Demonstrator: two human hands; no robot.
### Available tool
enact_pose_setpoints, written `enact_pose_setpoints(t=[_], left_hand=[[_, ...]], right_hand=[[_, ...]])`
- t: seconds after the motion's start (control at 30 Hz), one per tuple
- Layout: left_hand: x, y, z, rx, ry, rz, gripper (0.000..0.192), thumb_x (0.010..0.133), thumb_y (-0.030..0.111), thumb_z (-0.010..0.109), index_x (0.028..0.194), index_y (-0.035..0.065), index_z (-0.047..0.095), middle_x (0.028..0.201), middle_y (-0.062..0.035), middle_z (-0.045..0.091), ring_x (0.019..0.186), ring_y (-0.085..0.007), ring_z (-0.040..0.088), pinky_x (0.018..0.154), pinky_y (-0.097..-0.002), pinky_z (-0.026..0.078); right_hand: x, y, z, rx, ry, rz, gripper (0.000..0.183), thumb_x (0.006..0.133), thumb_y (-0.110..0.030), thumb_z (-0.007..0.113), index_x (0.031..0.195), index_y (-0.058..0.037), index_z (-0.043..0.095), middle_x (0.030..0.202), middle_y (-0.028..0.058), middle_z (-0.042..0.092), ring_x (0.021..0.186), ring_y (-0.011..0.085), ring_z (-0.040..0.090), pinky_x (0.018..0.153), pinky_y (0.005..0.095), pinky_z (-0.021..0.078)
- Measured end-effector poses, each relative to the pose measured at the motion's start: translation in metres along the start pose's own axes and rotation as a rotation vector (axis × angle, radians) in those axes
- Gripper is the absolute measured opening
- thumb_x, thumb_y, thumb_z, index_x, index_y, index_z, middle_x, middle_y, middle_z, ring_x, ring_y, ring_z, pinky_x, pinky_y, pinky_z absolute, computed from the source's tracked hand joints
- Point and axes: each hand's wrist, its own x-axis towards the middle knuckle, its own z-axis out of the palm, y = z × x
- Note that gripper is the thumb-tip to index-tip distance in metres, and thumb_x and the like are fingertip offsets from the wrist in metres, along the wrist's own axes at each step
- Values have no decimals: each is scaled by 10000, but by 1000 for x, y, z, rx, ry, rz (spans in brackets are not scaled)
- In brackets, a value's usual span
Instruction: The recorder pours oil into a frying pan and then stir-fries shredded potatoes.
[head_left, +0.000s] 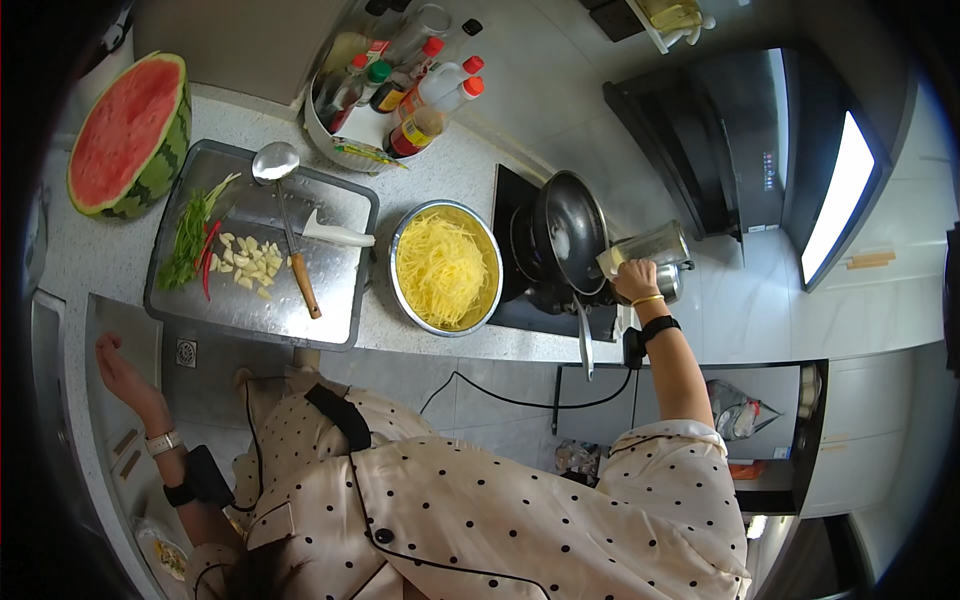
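My right hand (636, 280) is closed around the end of a clear glass jar (652, 246), beside the black wok (574, 232) on the hob. A small white patch lies inside the wok. My left hand (120, 367) hangs over the counter's front edge at the left, its fingers curled and nothing visible in them. Between my hands stands a metal bowl (496, 277) of shredded yellow vegetable (442, 270). On the metal cutting board (337, 289) lie green herbs (184, 244), red chillies (209, 262), garlic pieces (246, 260), a white-handled knife (337, 233) and a ladle (289, 225).
Half a watermelon (131, 135) rests at the far left. Behind the board stands a white basket (349, 154) of sauce bottles. A metal pot (669, 283) is beside the jar. The wok's handle (585, 337) juts past the counter edge, and a black cable (517, 402) hangs below.
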Motion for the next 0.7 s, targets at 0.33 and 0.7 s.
enact_pose_setpoints(t=[0.33, 0.7], left_hand=[[11, -19, -17, 46, -18, 128, 245, 986, 232, 439, 900, 22, 529, 910, -38, 507, 898, -177, 477, 903, -312, 354], [11, 11, -7, -159, 32, -19, 196, 955, 175, 436, 833, 30, 484, 834, -18, 454, 825, -153, 436, 825, -292, 362]], right_hand=[[-27, -22, -21, 188, 89, 248, 249, 800, -344, 632, 798, -117, 735, 788, 112, 708, 750, 302, 690, 663, 427, 532], [-94, -8, -27, 2203, 649, 798, 336, 962, -392, 529, 737, -144, 535, 551, -79, 362, 433, 40, 260, 402, 226, 174]])
